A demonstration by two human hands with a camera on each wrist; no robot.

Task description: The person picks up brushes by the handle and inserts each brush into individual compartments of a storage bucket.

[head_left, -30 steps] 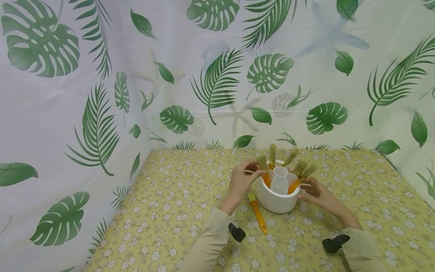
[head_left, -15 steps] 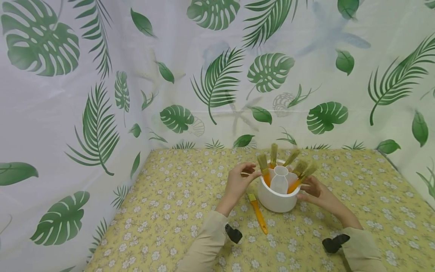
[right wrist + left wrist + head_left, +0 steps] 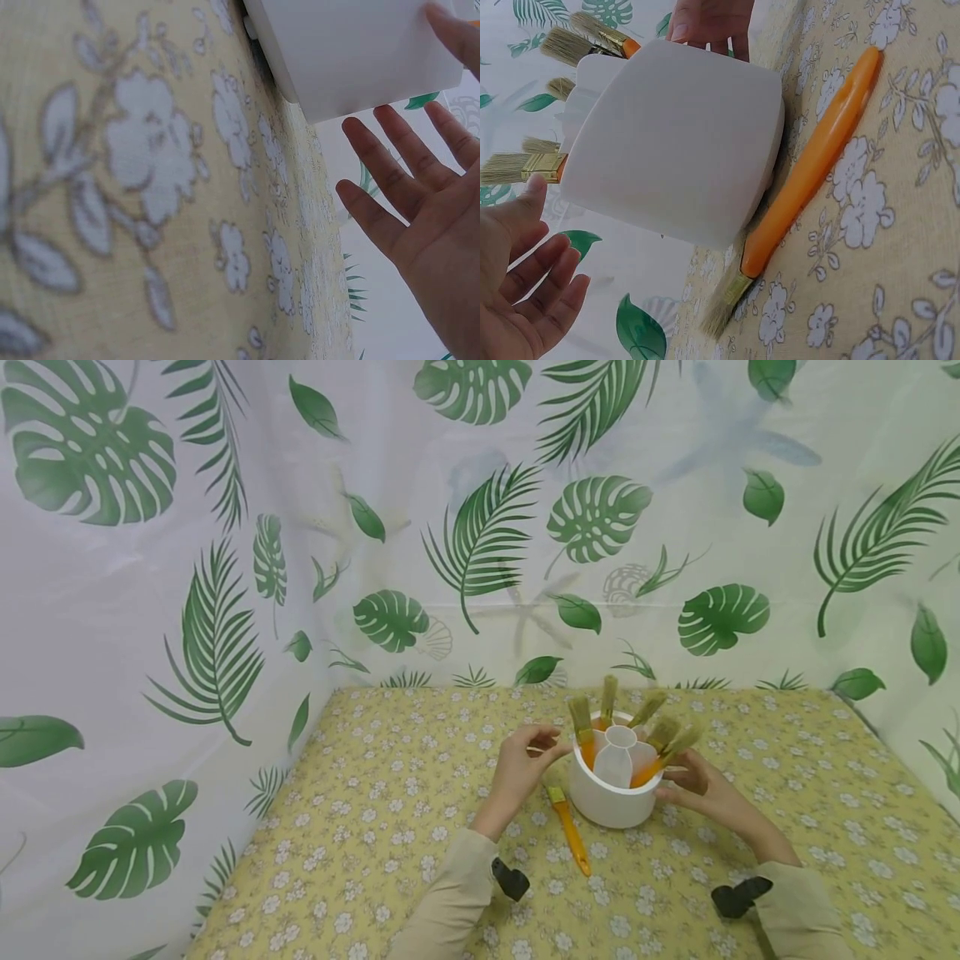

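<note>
A round white holder [image 3: 611, 803] with a compartmented insert [image 3: 613, 766] stands on the table. Several paintbrushes lean in it, bristles up and orange handles down. My left hand [image 3: 519, 768] is at its left rim, fingers relaxed and apart; in the left wrist view the thumb tip is right at a brush's metal band [image 3: 544, 166]. At the right side is my right hand [image 3: 705, 789]. The right wrist view shows its fingers [image 3: 390, 169] nearly straight and spread, with the thumb at the holder's white wall [image 3: 352, 52]. A loose orange-handled paintbrush [image 3: 573, 837] lies in front of the holder.
A yellow floral cloth [image 3: 375, 860] covers the table. Leaf-printed white curtains [image 3: 465, 527] rise behind it and on both sides. Black straps [image 3: 512, 878] sit around both wrists over beige sleeves.
My left hand has drawn back slightly to the left from the rim. The brush at the back of the holder has shifted a little right. My right hand and the loose paintbrush stay put.
</note>
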